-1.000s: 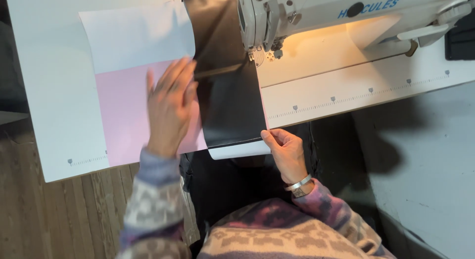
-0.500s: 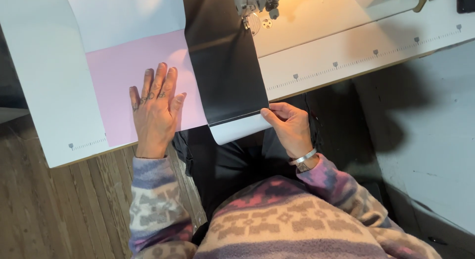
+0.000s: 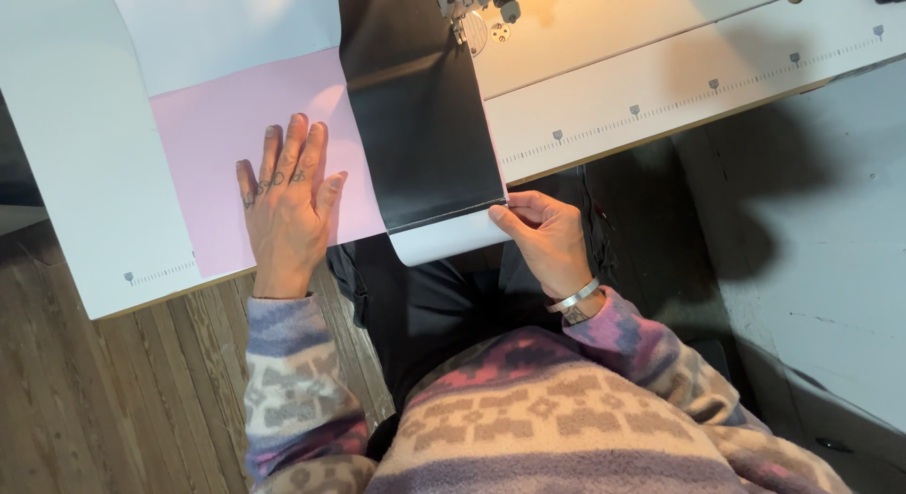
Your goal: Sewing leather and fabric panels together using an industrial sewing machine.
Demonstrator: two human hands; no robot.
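A black sheet of material (image 3: 420,126) runs from under the sewing machine's presser foot (image 3: 472,17) toward me, its white underside (image 3: 448,241) curling over the table edge. My right hand (image 3: 543,239) pinches the near right corner of that sheet. To the left lies a pink sheet (image 3: 222,135). My left hand (image 3: 288,206) rests flat on it, fingers spread, holding nothing.
A white sheet (image 3: 217,27) lies behind the pink one. The white sewing table (image 3: 66,173) has ruler marks along its front edge (image 3: 661,102). Wooden floor (image 3: 85,400) is at the left, a pale wall or panel (image 3: 821,249) at the right.
My left hand slid left, off the black sheet and onto the pink one. The black sheet has come toward me, and my view dropped lower so the machine is mostly out of frame.
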